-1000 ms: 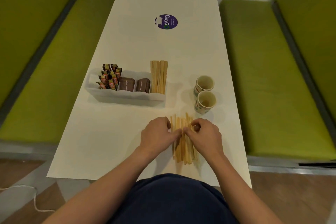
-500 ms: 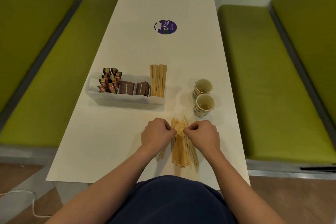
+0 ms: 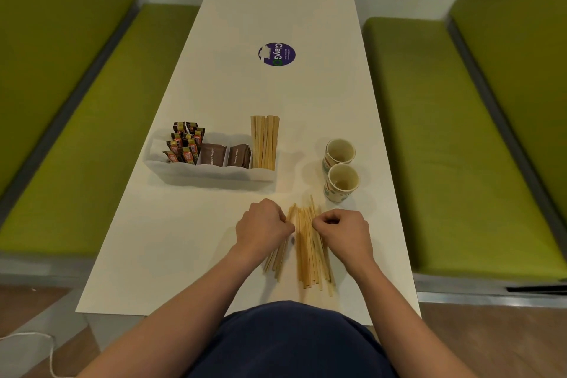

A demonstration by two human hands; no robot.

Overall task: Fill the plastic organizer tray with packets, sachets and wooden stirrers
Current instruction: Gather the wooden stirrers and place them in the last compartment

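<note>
A translucent organizer tray (image 3: 211, 175) stands mid-table. It holds orange-brown sachets (image 3: 184, 144) at the left, brown sugar packets (image 3: 225, 155) in the middle and upright wooden stirrers (image 3: 264, 141) at the right. Loose stirrers (image 3: 310, 252) lie near the front edge. My left hand (image 3: 262, 228) grips a few stirrers pulled off to the left of the pile. My right hand (image 3: 343, 233) has its fingers curled at the pile's right side, pinching stirrers.
Two paper cups (image 3: 340, 169) stand right of the tray, close to the loose stirrers. A purple round sticker (image 3: 276, 54) marks the far table. Green bench seats (image 3: 454, 144) flank the white table (image 3: 171, 242) on both sides.
The hands have drawn apart. A small bunch of stirrers has separated leftward from the pile under my left hand.
</note>
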